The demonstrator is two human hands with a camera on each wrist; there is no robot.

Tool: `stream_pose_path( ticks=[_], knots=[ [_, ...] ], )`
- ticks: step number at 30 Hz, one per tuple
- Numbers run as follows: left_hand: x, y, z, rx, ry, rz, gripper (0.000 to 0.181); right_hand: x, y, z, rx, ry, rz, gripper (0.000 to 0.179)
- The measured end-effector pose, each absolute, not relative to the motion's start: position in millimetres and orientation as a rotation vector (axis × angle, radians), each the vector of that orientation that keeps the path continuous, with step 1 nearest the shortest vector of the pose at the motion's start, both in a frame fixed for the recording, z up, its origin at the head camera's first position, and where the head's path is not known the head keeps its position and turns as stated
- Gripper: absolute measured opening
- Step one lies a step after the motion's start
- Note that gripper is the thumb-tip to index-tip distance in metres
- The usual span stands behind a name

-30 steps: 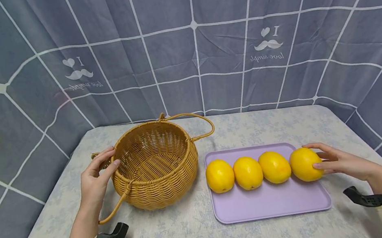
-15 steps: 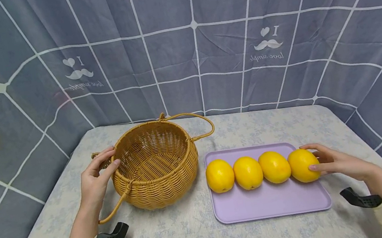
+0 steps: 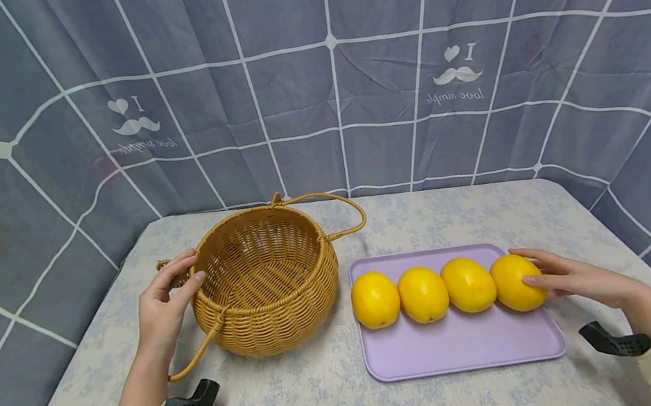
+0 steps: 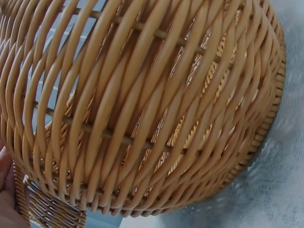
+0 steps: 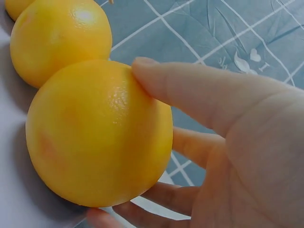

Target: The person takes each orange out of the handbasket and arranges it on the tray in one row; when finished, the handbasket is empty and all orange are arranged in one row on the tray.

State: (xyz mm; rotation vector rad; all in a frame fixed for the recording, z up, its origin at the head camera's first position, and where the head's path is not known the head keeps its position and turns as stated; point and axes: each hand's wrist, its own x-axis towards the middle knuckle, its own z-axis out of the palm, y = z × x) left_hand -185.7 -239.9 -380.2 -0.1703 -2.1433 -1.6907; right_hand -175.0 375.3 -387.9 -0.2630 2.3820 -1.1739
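Observation:
My left hand holds the left rim of a round brown wicker basket, with the thumb bent over the edge. In the left wrist view the woven side of the basket fills most of the picture, and only a bit of the hand shows at the lower left. At the right end of a row of yellow oranges, my right hand grips the last orange, thumb in front and fingers behind. The right wrist view shows this orange touching its neighbour on the lilac tray.
The lilac tray lies to the right of the basket, with the other oranges in a row along its back half. One basket handle sticks out to the right, another toward the front. A grey checked curtain hangs behind the table.
My right hand has shifted slightly left, and the orange it grips has moved with it toward the neighbouring orange. The left hand and basket have stayed in place.

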Motion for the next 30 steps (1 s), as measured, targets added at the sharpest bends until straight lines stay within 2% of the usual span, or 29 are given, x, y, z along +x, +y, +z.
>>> stream_pose_path(
  ticks=[12, 20, 24, 30],
  knots=[
    [-177, -242, -365, -0.246, -2.381, -1.307, 0.037, -176, 375, -379, -0.276, 2.397, -1.131, 0.07],
    [-171, -244, -338, -0.445, -2.567, -1.007, 0.035, -181, 370, -364, -0.309, 2.466, -0.995, 0.075],
    [-172, -238, -319, -0.602, -2.674, -0.832, 0.044, -185, 358, -352, -0.361, 2.586, -0.894, 0.074],
    [-178, -224, -297, -0.835, -2.811, -0.601, 0.07, -189, 328, -335, -0.525, 2.696, -0.923, 0.066]
  ],
)
